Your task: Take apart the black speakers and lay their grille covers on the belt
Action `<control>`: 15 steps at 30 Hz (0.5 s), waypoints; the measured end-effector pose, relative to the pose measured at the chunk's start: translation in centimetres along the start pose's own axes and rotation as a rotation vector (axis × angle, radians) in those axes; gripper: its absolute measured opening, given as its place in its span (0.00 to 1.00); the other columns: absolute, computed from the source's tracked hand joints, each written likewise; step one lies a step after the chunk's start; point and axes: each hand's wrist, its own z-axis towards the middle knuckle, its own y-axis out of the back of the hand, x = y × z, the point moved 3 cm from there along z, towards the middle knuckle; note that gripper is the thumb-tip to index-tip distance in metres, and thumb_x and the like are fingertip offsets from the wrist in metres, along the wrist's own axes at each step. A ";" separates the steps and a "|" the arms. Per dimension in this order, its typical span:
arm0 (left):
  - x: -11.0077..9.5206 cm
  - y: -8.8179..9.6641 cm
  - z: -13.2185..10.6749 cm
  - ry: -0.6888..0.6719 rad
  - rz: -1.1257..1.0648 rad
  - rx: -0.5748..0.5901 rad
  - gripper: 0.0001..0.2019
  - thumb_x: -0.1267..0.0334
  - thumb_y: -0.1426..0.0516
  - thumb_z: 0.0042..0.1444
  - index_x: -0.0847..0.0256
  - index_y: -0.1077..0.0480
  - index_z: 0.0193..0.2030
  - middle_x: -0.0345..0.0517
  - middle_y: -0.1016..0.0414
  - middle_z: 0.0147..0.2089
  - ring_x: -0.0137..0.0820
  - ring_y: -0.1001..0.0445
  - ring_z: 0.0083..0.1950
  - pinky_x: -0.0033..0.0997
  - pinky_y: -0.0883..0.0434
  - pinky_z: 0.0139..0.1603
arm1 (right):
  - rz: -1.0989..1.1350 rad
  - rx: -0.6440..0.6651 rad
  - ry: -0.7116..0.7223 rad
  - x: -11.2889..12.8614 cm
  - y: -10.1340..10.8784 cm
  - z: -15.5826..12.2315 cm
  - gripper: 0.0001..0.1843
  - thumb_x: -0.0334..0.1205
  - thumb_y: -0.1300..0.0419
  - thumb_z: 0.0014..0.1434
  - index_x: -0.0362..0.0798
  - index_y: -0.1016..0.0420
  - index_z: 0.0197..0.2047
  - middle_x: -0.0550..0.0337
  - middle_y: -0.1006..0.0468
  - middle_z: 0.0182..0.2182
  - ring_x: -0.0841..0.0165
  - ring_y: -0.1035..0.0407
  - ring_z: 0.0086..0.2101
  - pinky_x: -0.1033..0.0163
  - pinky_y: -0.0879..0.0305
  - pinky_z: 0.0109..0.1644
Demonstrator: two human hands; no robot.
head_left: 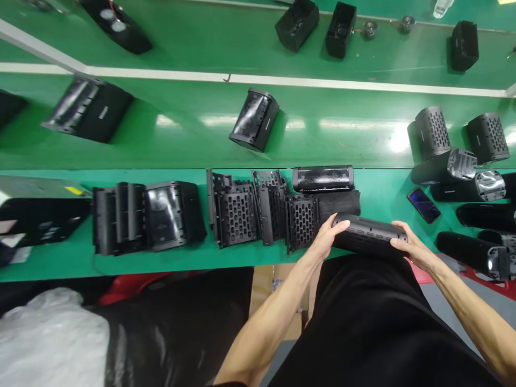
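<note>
A long black speaker housing with a row of slots along its upper face lies between my two hands at the bench's front edge. My left hand grips its left end, thumb on top. At the right end, my right hand is closed round it, thumb also on top. Just behind it sits a dark block-like piece, partly covered by the housing. Farther back lies another black housing with a glossy face. To the left of my left hand stands a black perforated grille panel.
More grille panels and black housings line the green bench leftward. A phone lies to the right, near several cylindrical speakers. Behind, a green conveyor surface carries a speaker body.
</note>
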 end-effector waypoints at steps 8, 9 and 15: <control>-2.2 -1.1 1.7 0.104 0.096 -0.035 0.27 0.46 0.26 0.45 0.61 0.17 0.47 0.57 0.15 0.53 0.54 0.22 0.62 0.49 0.31 0.67 | -0.050 -0.020 -0.033 -0.7 0.9 0.7 0.41 0.65 0.24 0.51 0.60 0.29 0.64 0.54 0.20 0.55 0.59 0.22 0.43 0.60 0.27 0.39; -2.9 -0.9 1.9 0.085 0.079 -0.056 0.28 0.46 0.26 0.45 0.61 0.18 0.50 0.57 0.16 0.56 0.53 0.22 0.62 0.48 0.29 0.66 | -0.038 -0.035 0.008 -0.4 1.1 1.0 0.41 0.64 0.23 0.49 0.59 0.26 0.62 0.52 0.21 0.58 0.56 0.22 0.47 0.58 0.25 0.44; -5.0 2.1 0.3 -0.157 -0.199 -0.335 0.25 0.42 0.29 0.51 0.58 0.22 0.47 0.49 0.16 0.47 0.35 0.19 0.40 0.35 0.21 0.40 | 0.220 -0.136 0.204 5.9 0.7 9.2 0.37 0.68 0.25 0.49 0.54 0.22 0.54 0.51 0.15 0.47 0.53 0.21 0.45 0.52 0.22 0.43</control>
